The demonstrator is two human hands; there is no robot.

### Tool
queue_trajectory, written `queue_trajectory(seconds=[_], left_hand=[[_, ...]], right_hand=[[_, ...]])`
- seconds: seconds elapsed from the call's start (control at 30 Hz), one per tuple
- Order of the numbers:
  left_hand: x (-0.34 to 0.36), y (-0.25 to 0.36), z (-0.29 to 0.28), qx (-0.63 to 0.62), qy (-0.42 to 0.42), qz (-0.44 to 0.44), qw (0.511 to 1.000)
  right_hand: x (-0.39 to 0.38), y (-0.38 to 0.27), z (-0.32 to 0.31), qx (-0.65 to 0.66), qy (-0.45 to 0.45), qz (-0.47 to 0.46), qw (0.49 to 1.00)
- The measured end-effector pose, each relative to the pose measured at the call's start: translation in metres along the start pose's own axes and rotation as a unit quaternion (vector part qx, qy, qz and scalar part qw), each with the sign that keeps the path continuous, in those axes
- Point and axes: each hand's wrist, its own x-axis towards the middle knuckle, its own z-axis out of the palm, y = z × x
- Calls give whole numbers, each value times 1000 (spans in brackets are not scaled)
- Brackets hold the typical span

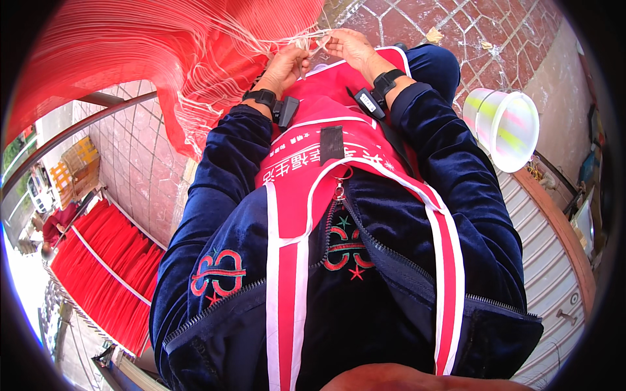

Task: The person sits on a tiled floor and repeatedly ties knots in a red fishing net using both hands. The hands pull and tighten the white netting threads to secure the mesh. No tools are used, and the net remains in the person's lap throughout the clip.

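Beyond my lap at the top, a wide red cloth [130, 42] hangs on the left, with many white threads running along it. The threads gather into a bundle of white threads [315, 40] between my hands. My left hand [287, 68] is closed round part of the bundle beside the cloth's edge, and a short end hangs below the fingers. A little to the right and farther off, my right hand [350, 48] pinches the same threads with thumb and fingers. The two hands are close together but apart. Individual threads are too fine to follow.
A curved metal rail [49, 138] runs under the cloth. At the left lie red folded pieces [107, 260] in a long row, near a cardboard box [79, 166] and another person [57, 225]. A white bucket [497, 130] stands at right by a ribbed shutter [548, 274].
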Motion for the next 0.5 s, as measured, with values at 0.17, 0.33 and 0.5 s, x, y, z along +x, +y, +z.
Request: queue_trajectory(seconds=[0.17,0.33,0.5], left_hand=[[-4,5,-3,12,-28,-2,1000],[-9,15,-10,32,-72,-35,996],[-13,20,-11,47,-75,-34,995]], right_hand=[[2,-1,1,37,7,-20,999],[4,-2,0,30,12,-30,999],[5,-4,-5,-21,31,-23,999]])
